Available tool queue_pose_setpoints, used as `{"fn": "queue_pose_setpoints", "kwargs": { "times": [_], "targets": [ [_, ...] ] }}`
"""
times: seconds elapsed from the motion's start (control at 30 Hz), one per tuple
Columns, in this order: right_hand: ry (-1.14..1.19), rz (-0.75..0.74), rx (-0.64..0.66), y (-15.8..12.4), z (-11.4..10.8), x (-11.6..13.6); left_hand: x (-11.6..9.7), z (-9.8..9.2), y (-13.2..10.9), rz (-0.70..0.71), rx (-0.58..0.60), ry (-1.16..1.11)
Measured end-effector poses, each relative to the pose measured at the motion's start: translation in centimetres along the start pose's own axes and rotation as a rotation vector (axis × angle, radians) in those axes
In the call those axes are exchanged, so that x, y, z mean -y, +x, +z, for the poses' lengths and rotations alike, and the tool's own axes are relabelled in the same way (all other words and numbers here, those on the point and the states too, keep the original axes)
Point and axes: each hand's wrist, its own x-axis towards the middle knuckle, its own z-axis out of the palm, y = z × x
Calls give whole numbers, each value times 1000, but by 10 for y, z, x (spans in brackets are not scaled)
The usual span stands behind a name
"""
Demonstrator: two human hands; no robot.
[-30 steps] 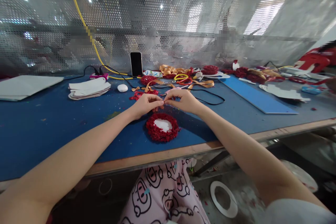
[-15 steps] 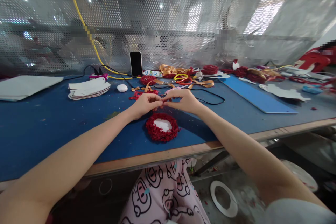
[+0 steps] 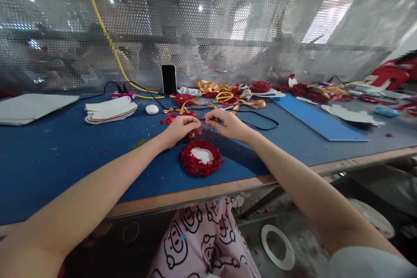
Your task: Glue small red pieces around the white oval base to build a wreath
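Note:
My left hand (image 3: 183, 129) is above the table behind a red ruffled ring (image 3: 187, 163) with a white middle. Its thumb and fingers are pinched together; what they hold, if anything, is too small to name. Close to its right, my right hand (image 3: 226, 124) is also closed in a pinch, its fingertips a small gap away from the left ones. I cannot make out what is in that pinch either. Red ribbon pieces (image 3: 168, 118) lie just beyond my left hand. The ruffled ring rests flat near the table edge, untouched by both hands.
Behind my hands lie gold ribbon (image 3: 208, 86), yellow- and red-handled scissors (image 3: 224, 95) and a black cord (image 3: 275, 122). A phone (image 3: 168, 79) stands against the mesh screen. Stacked white pieces (image 3: 110, 110) and a white rounded object (image 3: 151, 109) are left; a blue board (image 3: 319, 117) lies right.
My fingertips, together before, have drawn slightly apart, with the right hand's fingers lifting a little. The ruffled ring has stayed in place.

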Motion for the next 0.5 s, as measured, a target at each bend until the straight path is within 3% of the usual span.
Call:
{"fn": "queue_pose_setpoints", "kwargs": {
  "times": [0.23,0.5],
  "targets": [
    [10,-21,33,0,2,2,2,-1,2,-5,10,14],
    [29,-28,-71,0,6,0,-2,0,0,24,3,67]
  ]
}}
